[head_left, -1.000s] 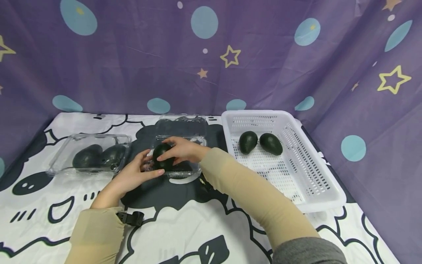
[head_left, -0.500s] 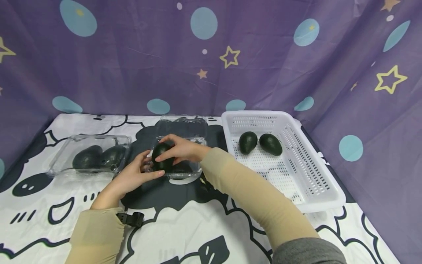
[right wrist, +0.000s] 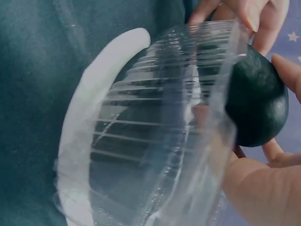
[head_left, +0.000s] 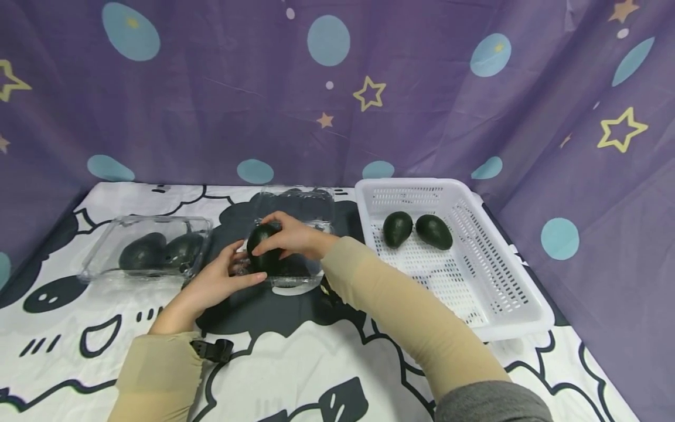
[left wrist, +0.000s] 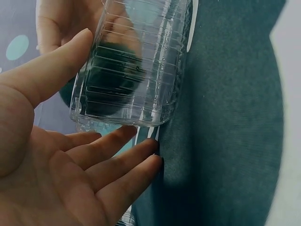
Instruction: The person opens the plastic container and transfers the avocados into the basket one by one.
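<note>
My right hand (head_left: 295, 237) grips a dark green avocado (head_left: 259, 236) from above, at the left end of a clear plastic clamshell box (head_left: 311, 275). In the right wrist view, the avocado (right wrist: 258, 99) stands partly above the box's rim. The ribbed box wall (left wrist: 157, 66) shows the fruit's lower part through it in the left wrist view. My left hand (head_left: 213, 281) is at the box's left end, fingers spread and nearly straight, thumb along the near side and fingertips by the end wall. The clamshell's lid (head_left: 295, 203) lies folded back behind it.
At the left, a closed clear clamshell (head_left: 158, 220) holds two avocados (head_left: 142, 252). A white perforated basket (head_left: 506, 287) stands at the right with two more avocados (head_left: 433, 231) near its back. A purple patterned curtain (head_left: 221, 117) hangs behind the table.
The view has shifted very slightly. Both hands keep nearly the same positions, with the avocado in my right hand tilting a little more upright.
</note>
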### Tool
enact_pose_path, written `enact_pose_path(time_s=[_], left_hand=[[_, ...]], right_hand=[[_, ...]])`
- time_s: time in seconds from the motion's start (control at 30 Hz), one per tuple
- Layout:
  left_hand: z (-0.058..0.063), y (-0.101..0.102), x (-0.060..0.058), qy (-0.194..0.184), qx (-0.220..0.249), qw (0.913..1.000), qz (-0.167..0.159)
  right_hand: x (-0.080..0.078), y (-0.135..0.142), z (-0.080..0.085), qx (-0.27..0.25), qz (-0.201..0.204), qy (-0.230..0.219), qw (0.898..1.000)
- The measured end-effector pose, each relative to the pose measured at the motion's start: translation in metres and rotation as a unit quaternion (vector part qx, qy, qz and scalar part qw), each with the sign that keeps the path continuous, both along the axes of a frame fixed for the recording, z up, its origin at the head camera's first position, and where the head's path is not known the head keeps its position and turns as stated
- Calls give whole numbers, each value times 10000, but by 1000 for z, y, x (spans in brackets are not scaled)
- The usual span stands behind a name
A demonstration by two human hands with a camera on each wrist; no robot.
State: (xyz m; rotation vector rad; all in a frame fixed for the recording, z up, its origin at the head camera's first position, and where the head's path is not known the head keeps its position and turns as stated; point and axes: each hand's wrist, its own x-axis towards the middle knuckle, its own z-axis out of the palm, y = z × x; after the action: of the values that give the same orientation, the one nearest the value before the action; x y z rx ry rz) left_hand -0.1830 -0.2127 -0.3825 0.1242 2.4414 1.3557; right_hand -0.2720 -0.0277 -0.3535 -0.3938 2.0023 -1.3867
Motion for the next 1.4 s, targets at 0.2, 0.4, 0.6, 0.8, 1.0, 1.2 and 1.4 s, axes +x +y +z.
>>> enact_pose_path(time_s=[0.2, 0.4, 0.6, 0.8, 1.0, 1.2, 1.4], left_hand=[[0, 2, -1, 1, 5, 10000, 2], [-1, 4, 0, 86, 27, 10000, 38], [-1, 6, 1, 168, 3, 9998, 85], [-1, 8, 0, 160, 37, 9998, 129], [0, 9, 0, 91, 74, 9998, 178], [0, 9, 0, 57, 41, 9998, 184], [1, 7, 1, -8, -29, 9999, 158]], right_hand=[[-3, 6, 7, -485, -387, 80, 9980], [-4, 14, 22, -1029, -647, -49, 9926], [-5, 23, 40, -1502, -821, -145, 9851], [-4, 30, 61, -1955, -1187, -194, 9733], [-1, 41, 79, -2325, -1412, -86, 9622], [7, 58, 97, -2633, -1457, 66, 9536], [11, 82, 110, -2837, -1610, 151, 9452]])
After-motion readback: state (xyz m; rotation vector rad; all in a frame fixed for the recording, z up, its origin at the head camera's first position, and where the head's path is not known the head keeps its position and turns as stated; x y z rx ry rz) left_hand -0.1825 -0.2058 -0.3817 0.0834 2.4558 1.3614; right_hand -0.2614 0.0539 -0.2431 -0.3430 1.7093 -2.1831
